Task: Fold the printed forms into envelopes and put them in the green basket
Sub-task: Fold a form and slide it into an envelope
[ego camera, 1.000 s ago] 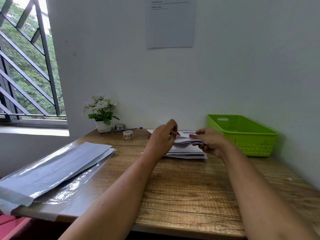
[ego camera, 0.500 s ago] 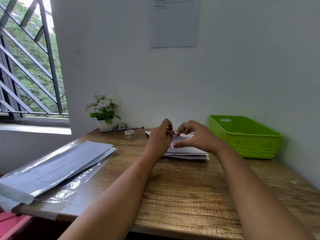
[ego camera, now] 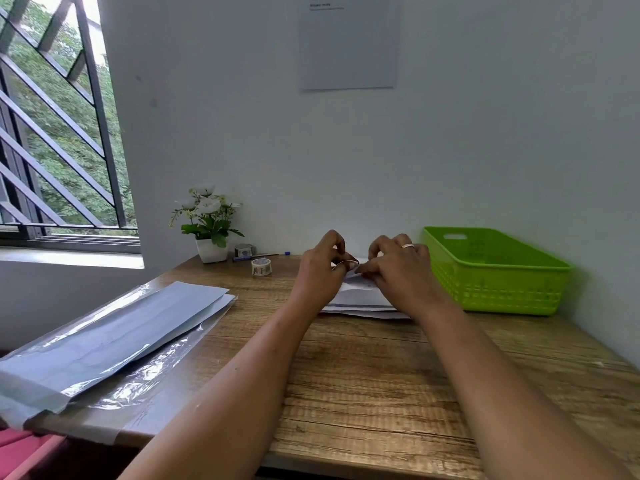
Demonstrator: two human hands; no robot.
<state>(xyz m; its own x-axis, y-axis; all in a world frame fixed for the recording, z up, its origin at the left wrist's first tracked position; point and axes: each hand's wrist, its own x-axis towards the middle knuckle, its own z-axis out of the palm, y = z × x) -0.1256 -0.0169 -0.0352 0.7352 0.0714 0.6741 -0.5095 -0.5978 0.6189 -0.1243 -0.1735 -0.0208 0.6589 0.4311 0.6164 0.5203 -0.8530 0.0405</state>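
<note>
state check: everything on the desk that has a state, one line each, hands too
left hand: pinching the folded form
right hand: pinching the same form, ring on one finger
folded form: partly folded, held over the paper stack
paper stack: flat on the desk
green basket: upright, nothing visible inside
tape roll: lying flat
plastic-wrapped sheets: flat, overhanging the desk edge

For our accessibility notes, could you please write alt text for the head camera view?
Two bare hands, left hand and right hand, pinch a white folded paper form atop a small stack of white sheets on a wooden desk. A green plastic basket stands to the right; a clear plastic sleeve of grey paper lies to the left.
</note>
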